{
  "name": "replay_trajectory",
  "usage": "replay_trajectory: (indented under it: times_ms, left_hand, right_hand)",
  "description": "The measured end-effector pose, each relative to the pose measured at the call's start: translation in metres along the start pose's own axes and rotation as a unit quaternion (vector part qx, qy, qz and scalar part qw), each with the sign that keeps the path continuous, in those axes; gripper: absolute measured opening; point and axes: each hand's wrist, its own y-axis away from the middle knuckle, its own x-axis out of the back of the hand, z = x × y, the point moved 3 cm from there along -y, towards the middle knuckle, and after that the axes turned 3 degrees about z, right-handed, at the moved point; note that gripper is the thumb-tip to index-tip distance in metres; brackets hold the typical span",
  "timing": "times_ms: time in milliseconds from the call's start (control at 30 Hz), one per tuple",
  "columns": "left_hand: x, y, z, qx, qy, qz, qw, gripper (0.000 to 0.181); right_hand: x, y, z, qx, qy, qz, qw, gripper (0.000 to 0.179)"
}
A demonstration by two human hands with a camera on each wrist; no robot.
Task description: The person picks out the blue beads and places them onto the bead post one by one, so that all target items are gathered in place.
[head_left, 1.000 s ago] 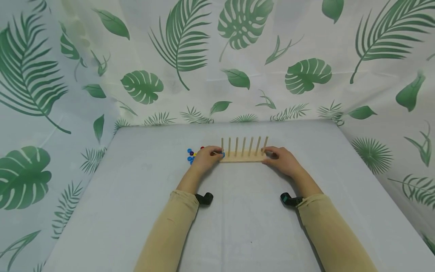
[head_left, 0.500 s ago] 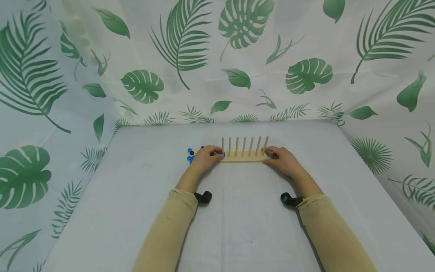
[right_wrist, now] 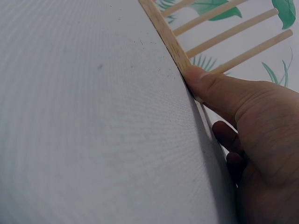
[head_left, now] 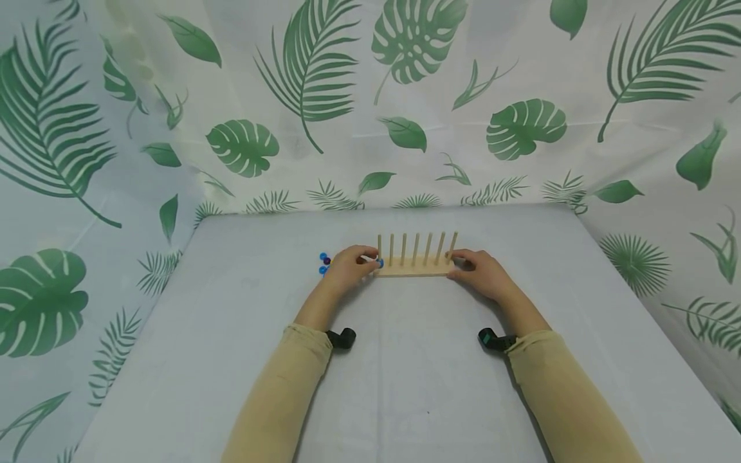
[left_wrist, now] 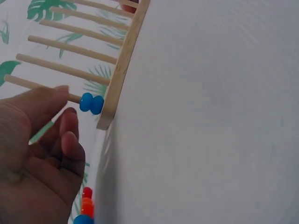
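Note:
A wooden peg rack [head_left: 412,269] with a row of several upright pegs stands on the table. Two rounded blue beads [left_wrist: 91,103] sit low on its leftmost peg, against the base. My left hand [head_left: 349,268] is at that peg. In the left wrist view its thumb tip overlaps the peg just above the beads, and a gap shows between thumb and fingers; whether it touches the peg I cannot tell. My right hand [head_left: 479,273] grips the right end of the rack, its thumb [right_wrist: 198,79] on the base's front edge. Its fingers behind the rack are partly hidden.
Loose blue beads [head_left: 323,270] and a dark purple bead [head_left: 327,261] lie left of my left hand, which hides part of the group. Red [left_wrist: 87,192] and orange [left_wrist: 87,205] beads show there in the left wrist view. Leaf-printed cloth [head_left: 405,167] rises behind the table.
My left hand and forearm have shifted slightly left, covering the red and yellow beads seen earlier beside it. The right hand and the rack have stayed in place.

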Motion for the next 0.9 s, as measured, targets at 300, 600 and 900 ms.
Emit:
replay_trajectory:
  times_ms: [300,600,900]
  left_hand:
    - [0.030,0.009,0.000,-0.020,-0.016,0.025,0.9994,0.038]
    - [0.065,0.023,-0.021,0.039,0.009,0.042,0.9983,0.038]
    - [0.078,0.033,-0.053,0.057,-0.029,0.040,0.9972,0.030]
  right_hand:
    - [0.001,0.002,-0.002,0.006,0.003,0.003,1.0000,0.060]
    - [0.002,0.003,-0.004,0.008,0.009,0.003,0.9999,0.059]
    - [0.001,0.002,-0.005,0.003,0.004,0.004,1.0000,0.059]
